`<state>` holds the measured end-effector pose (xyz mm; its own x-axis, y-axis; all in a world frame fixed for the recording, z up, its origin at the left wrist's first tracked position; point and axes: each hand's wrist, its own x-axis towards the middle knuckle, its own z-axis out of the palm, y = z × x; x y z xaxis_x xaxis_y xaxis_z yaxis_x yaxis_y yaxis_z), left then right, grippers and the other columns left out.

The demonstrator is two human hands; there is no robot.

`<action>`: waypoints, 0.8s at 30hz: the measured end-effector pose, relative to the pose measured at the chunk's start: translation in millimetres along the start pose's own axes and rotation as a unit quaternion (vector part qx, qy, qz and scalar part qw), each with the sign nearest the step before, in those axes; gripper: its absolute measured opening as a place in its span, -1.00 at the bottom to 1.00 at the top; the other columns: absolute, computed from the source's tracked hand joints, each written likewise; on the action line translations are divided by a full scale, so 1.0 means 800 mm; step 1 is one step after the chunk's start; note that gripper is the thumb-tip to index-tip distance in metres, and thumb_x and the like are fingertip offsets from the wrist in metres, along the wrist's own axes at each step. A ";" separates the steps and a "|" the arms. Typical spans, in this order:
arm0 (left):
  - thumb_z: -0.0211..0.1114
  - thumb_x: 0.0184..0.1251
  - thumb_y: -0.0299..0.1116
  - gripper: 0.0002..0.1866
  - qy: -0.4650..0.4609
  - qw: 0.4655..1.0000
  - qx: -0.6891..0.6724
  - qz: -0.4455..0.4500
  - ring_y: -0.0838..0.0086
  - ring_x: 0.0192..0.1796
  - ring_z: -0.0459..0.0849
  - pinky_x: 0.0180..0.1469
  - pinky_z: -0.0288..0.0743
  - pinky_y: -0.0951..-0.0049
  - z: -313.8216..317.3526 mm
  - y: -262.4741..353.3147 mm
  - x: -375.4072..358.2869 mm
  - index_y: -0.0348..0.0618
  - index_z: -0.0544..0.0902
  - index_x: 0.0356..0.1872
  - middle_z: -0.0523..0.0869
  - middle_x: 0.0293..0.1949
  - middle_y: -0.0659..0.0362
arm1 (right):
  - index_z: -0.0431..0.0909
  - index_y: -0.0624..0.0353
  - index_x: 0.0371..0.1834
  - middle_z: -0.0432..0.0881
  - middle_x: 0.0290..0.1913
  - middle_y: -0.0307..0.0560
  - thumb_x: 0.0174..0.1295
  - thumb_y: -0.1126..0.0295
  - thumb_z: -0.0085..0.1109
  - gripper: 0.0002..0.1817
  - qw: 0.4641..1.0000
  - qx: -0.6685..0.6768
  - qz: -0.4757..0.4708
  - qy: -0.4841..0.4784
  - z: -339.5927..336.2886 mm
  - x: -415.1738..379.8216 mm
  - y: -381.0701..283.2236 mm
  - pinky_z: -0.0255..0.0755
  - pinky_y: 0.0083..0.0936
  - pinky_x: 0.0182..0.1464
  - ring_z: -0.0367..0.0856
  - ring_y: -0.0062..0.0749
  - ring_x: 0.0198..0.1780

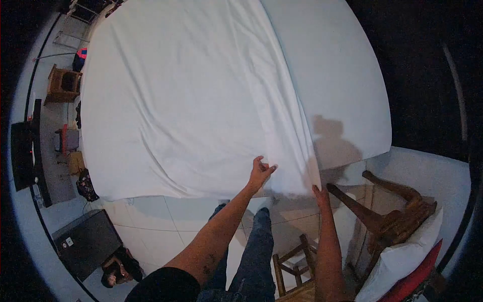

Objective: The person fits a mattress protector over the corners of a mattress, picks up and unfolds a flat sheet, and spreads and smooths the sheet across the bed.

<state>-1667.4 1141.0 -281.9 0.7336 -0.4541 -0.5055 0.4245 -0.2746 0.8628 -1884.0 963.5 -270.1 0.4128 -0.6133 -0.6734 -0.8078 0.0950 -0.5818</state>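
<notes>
A large white sheet (pixel 191 100) covers most of the bed, with soft wrinkles and a folded right edge. My right hand (pixel 320 195) is closed on the near right corner of this sheet, by the bed's front edge. Over the sheet's near edge is my left hand (pixel 262 172), its fingers curved and apart, with white fabric showing between them. Right of the fold, the pale mattress surface (pixel 342 85) is exposed and carries a shadow.
A carved wooden piece of furniture (pixel 387 216) stands close by my right arm, beside a white pillow (pixel 402 267) and a red cushion (pixel 420 277). A wooden stool (pixel 297 267) is near my legs. At left are a dark cabinet (pixel 85 244) and a wooden chair (pixel 63 85).
</notes>
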 end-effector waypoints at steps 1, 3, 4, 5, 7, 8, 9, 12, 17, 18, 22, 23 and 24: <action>0.26 -0.01 -0.21 -0.60 -0.023 0.994 -0.094 -0.054 0.50 -0.40 0.46 -0.37 0.36 0.52 0.004 0.004 -0.001 -0.29 0.40 -0.25 0.46 -0.46 0.19 | 0.46 0.35 -0.33 0.51 -0.45 -0.05 0.05 0.15 0.03 -0.61 0.996 0.040 -0.074 -0.003 -0.001 0.003 -0.010 0.30 -0.47 -0.34 0.43 -0.44 -0.40; 0.23 0.00 -0.20 -0.65 -0.050 0.994 -0.034 -0.090 0.52 -0.45 0.46 -0.39 0.36 0.52 -0.004 -0.012 0.008 -0.28 0.42 -0.34 0.47 -0.53 0.19 | 0.46 0.34 -0.34 0.51 -0.44 -0.03 0.03 0.20 0.04 -0.64 0.995 0.032 -0.092 -0.006 -0.003 0.025 -0.006 0.31 -0.44 -0.32 0.45 -0.39 -0.39; 0.21 0.02 -0.19 -0.69 -0.077 0.988 0.028 -0.127 0.53 -0.50 0.46 -0.41 0.36 0.53 -0.007 -0.021 0.011 -0.27 0.43 -0.43 0.47 -0.60 0.19 | 0.46 0.33 -0.35 0.52 -0.43 -0.01 0.01 0.24 0.06 -0.68 0.994 0.024 -0.107 -0.010 -0.005 0.040 0.006 0.31 -0.42 -0.31 0.47 -0.34 -0.39; 0.17 0.04 -0.17 -0.69 -0.020 0.991 0.110 -0.066 0.45 -0.56 0.47 -0.45 0.36 0.46 -0.008 -0.022 0.005 -0.26 0.42 -0.53 0.46 -0.68 0.13 | 0.46 0.33 -0.35 0.52 -0.43 -0.01 0.01 0.24 0.06 -0.68 0.994 0.024 -0.105 -0.010 -0.003 0.053 0.032 0.31 -0.42 -0.31 0.47 -0.34 -0.39; 0.17 0.03 -0.17 -0.68 0.013 0.989 0.139 -0.041 0.40 -0.56 0.48 -0.45 0.36 0.43 -0.015 -0.050 0.003 -0.28 0.42 -0.52 0.47 -0.67 0.10 | 0.43 0.27 -0.32 0.50 -0.38 -0.07 0.02 0.44 0.06 -0.83 0.998 -0.030 -0.053 0.017 0.001 0.067 0.063 0.31 -0.40 -0.26 0.45 -0.35 -0.35; 0.17 0.02 -0.17 -0.68 0.048 0.985 0.167 -0.013 0.34 -0.56 0.50 -0.45 0.35 0.40 -0.016 -0.065 0.006 -0.29 0.42 -0.52 0.48 -0.66 0.07 | 0.43 0.27 -0.32 0.50 -0.38 -0.07 0.02 0.44 0.06 -0.83 0.998 -0.030 -0.053 0.017 -0.001 0.068 0.060 0.31 -0.40 -0.26 0.45 -0.35 -0.35; 0.17 0.02 -0.17 -0.68 0.047 0.985 0.167 -0.014 0.34 -0.56 0.50 -0.45 0.35 0.40 -0.014 -0.065 0.006 -0.29 0.42 -0.52 0.48 -0.66 0.07 | 0.43 0.25 -0.33 0.48 -0.36 -0.03 -0.02 0.36 0.11 -0.77 0.983 -0.089 -0.131 0.092 -0.002 0.051 0.017 0.29 -0.35 -0.20 0.43 -0.25 -0.29; 0.18 0.00 -0.16 -0.66 0.037 0.992 0.117 -0.004 0.27 -0.54 0.50 -0.43 0.35 0.37 -0.012 -0.066 0.006 -0.30 0.41 -0.51 0.47 -0.66 0.06 | 0.42 0.20 -0.30 0.42 -0.28 -0.02 -0.10 0.27 0.21 -0.67 0.925 -0.146 -0.241 0.254 0.010 0.046 -0.076 0.23 -0.29 -0.11 0.35 -0.17 -0.16; 0.12 0.12 -0.30 -0.75 -0.045 0.996 -0.058 -0.046 0.55 -0.47 0.45 -0.41 0.33 0.49 -0.004 -0.018 -0.018 -0.25 0.45 -0.24 0.55 -0.47 0.21 | 0.35 0.22 -0.31 0.39 -0.30 0.02 -0.13 0.35 0.23 -0.66 0.886 -0.219 -0.270 0.308 0.042 0.107 -0.130 0.23 -0.33 -0.13 0.33 -0.13 -0.21; 0.12 0.12 -0.30 -0.75 -0.045 0.996 -0.057 -0.048 0.55 -0.47 0.45 -0.41 0.33 0.49 -0.010 -0.018 -0.019 -0.25 0.45 -0.24 0.55 -0.47 0.21 | 0.32 0.23 -0.29 0.38 -0.32 0.00 -0.12 0.35 0.22 -0.64 0.930 -0.192 -0.238 0.202 0.037 0.122 -0.134 0.24 -0.36 -0.13 0.33 -0.19 -0.24; 0.10 0.14 -0.35 -0.70 -0.064 0.993 -0.074 -0.065 0.61 -0.52 0.44 -0.46 0.33 0.56 -0.026 0.027 -0.032 -0.20 0.41 -0.09 0.55 -0.40 0.27 | 0.30 0.22 -0.26 0.36 -0.32 -0.14 -0.02 0.34 0.15 -0.69 0.967 0.219 -0.128 -0.007 0.034 0.129 -0.139 0.21 -0.49 -0.19 0.31 -0.41 -0.28; 0.10 0.12 -0.35 -0.73 -0.046 0.982 -0.136 -0.127 0.62 -0.54 0.42 -0.49 0.31 0.57 -0.025 0.033 -0.038 -0.20 0.43 -0.16 0.53 -0.44 0.28 | 0.34 0.25 -0.44 0.34 -0.42 -0.18 -0.01 0.29 0.13 -0.74 0.965 0.233 -0.120 -0.005 0.036 0.126 -0.147 0.23 -0.54 -0.27 0.31 -0.52 -0.33; 0.10 0.09 -0.34 -0.77 -0.030 0.962 -0.193 -0.189 0.62 -0.57 0.40 -0.51 0.29 0.59 -0.027 0.033 -0.043 -0.21 0.46 -0.23 0.51 -0.49 0.30 | 0.34 0.25 -0.44 0.34 -0.42 -0.18 -0.01 0.29 0.13 -0.74 0.965 0.234 -0.117 0.000 0.031 0.121 -0.158 0.23 -0.54 -0.27 0.31 -0.52 -0.33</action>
<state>-1670.2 1167.9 -241.6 0.4606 -0.4342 -0.7742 0.8294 -0.1003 0.5496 -1731.7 911.5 -273.3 0.5620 -0.6604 -0.4980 -0.4131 0.2976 -0.8607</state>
